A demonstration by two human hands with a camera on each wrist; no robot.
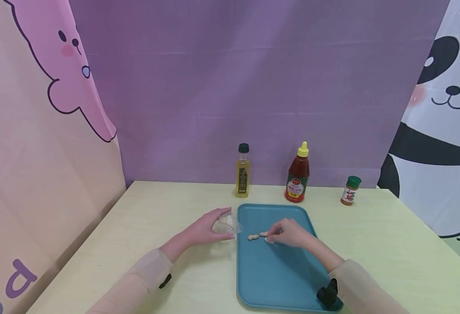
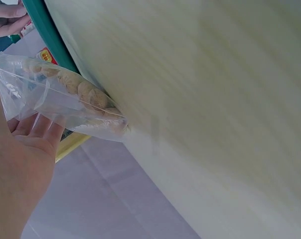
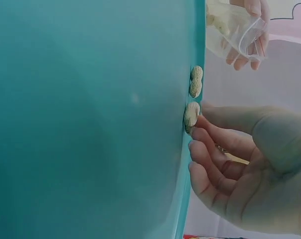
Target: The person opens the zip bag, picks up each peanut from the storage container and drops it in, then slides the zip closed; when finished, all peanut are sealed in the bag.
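Note:
My left hand (image 1: 210, 226) holds a clear zip bag (image 1: 226, 223) just off the tray's left edge, thumb and fingers on either side of it. Several unshelled peanuts (image 2: 92, 94) show through the plastic in the left wrist view. Over the blue tray (image 1: 277, 274), my right hand (image 1: 288, 232) has its thumb and forefinger at a peanut (image 3: 192, 115), pinching it low at the tray surface. A second peanut (image 3: 196, 81) lies beside that one, apart from the fingers. The far side of the pinched peanut is partly hidden.
Behind the tray stand an oil bottle (image 1: 243, 172) with a dark cap and a red sauce bottle (image 1: 298, 174) with a yellow nozzle. A small green-capped spice jar (image 1: 350, 191) is farther right. The pale table (image 1: 167, 205) meets a purple backdrop (image 1: 198, 96).

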